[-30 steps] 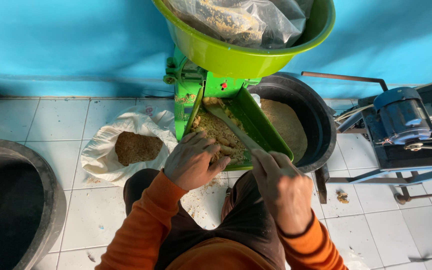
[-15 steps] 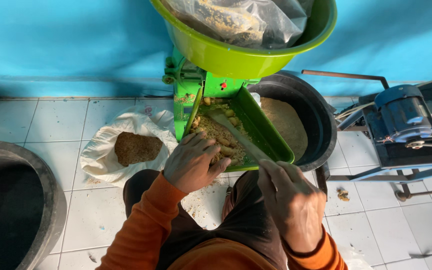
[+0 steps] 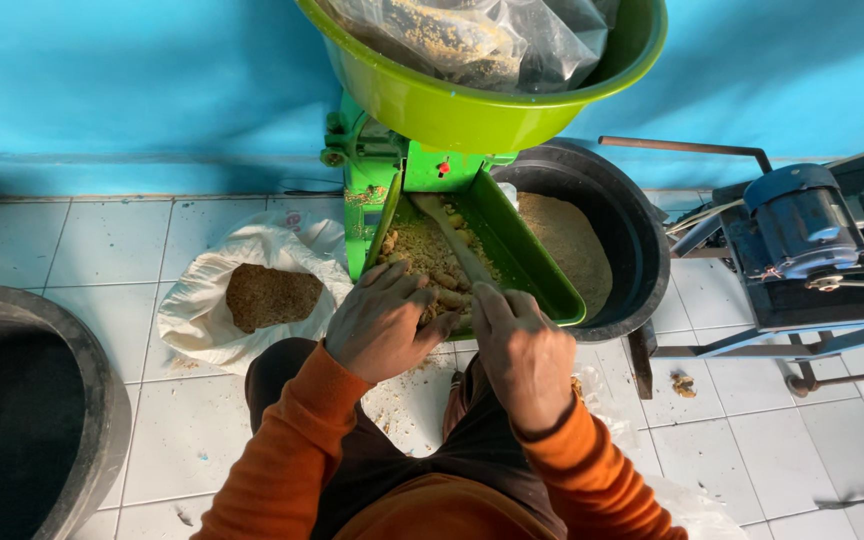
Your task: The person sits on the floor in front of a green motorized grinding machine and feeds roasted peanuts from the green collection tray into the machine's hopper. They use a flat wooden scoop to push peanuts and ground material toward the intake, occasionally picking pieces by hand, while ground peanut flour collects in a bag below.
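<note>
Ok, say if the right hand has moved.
Yes: the right hand, gripping the wooden stick, has shifted forward and left, onto the lower end of the green chute.

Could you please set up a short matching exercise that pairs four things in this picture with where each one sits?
Things:
1. green bowl
2. white sack
3. black tub
4. blue motor

Places:
A. on the tiles left of the green chute, open, brown meal inside
B. on top of the green machine, holding a clear bag
C. far right, on a metal frame
D. just right of the chute, holding tan meal

Pairs: 1-B, 2-A, 3-D, 4-C
</note>
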The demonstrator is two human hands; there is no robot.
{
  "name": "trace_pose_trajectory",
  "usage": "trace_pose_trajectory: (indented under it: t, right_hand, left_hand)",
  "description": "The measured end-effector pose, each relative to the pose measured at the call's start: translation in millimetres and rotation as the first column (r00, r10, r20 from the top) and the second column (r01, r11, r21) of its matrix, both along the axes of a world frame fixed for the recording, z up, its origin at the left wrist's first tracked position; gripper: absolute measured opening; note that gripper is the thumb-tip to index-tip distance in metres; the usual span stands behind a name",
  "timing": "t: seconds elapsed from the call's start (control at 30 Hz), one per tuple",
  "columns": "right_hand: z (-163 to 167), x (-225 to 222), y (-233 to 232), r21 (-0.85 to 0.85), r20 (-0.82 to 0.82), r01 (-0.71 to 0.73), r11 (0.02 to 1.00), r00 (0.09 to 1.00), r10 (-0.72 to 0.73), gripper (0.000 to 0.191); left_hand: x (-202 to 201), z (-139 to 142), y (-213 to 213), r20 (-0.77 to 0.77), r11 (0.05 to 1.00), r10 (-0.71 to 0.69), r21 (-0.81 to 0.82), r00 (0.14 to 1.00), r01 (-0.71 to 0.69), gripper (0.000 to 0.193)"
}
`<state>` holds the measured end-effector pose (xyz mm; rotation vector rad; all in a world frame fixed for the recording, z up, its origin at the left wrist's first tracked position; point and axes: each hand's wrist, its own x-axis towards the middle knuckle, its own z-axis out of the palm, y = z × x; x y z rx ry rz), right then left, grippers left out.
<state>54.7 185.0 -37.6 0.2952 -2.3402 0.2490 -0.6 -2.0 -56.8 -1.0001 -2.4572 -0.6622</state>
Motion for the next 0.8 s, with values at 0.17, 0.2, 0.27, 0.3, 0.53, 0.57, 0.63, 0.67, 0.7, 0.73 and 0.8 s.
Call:
trace_pose_trajectory:
  t: [0.17, 0.2, 0.27, 0.3, 0.53, 0.57, 0.63, 0.67, 0.7, 0.73, 0.8]
  right_hand:
    - [-13, -21, 4, -0.020, -0.006, 0.013, 1.000, 1.000, -0.014, 0.016]
    - [-8, -19, 8, -0.018, 0.002, 0.015, 1.000, 1.000, -0.015, 0.014]
    - [7, -15, 16, -0.017, 0.022, 0.020, 1.000, 1.000, -0.020, 0.011]
    - [18, -8, 23, -0.023, 0.009, 0.008, 1.000, 1.000, -0.008, 0.010]
    - [98, 72, 88, -0.051, 0.248, 0.038, 0.998, 0.968, -0.024, 0.019]
    - [106, 81, 95, -0.061, 0.286, 0.074, 0.995, 0.957, -0.054, 0.021]
    - [116, 91, 102, -0.082, 0.362, 0.150, 0.985, 0.926, -0.111, 0.026]
    - [116, 91, 103, -0.082, 0.357, 0.124, 0.989, 0.930, -0.087, 0.025]
    - [114, 90, 103, -0.083, 0.349, 0.098, 0.992, 0.935, -0.063, 0.023]
    - [110, 87, 103, -0.084, 0.343, 0.072, 0.994, 0.939, -0.039, 0.022]
    - [93, 76, 97, -0.041, 0.251, 0.042, 0.998, 0.967, -0.031, 0.018]
  left_hand:
    - [-1, -3, -2, 0.002, 0.998, 0.035, -0.052, 0.999, -0.034, 0.041]
    - [-2, -5, -2, -0.030, 0.997, 0.044, -0.062, 0.999, -0.046, 0.044]
    - [-3, -8, -3, -0.049, 0.997, 0.044, -0.065, 0.998, -0.047, 0.047]
    - [-5, -9, -3, -0.040, 0.998, 0.037, -0.057, 0.999, -0.039, 0.049]
    - [-18, -9, -1, 0.247, 0.976, 0.064, -0.215, 0.967, -0.009, 0.059]
    - [-24, -8, -1, 0.198, 0.968, 0.084, -0.249, 0.977, -0.033, 0.058]
    - [-35, -7, -3, 0.097, 0.945, 0.119, -0.316, 0.988, -0.082, 0.055]
    - [-40, -6, -5, 0.071, 0.929, 0.139, -0.356, 0.988, -0.106, 0.055]
    - [-46, -6, -7, 0.041, 0.910, 0.159, -0.394, 0.986, -0.131, 0.055]
    - [-50, -7, -8, 0.011, 0.888, 0.178, -0.432, 0.984, -0.156, 0.055]
    - [-54, -10, -7, 0.043, 0.895, 0.202, -0.414, 0.978, -0.167, 0.055]
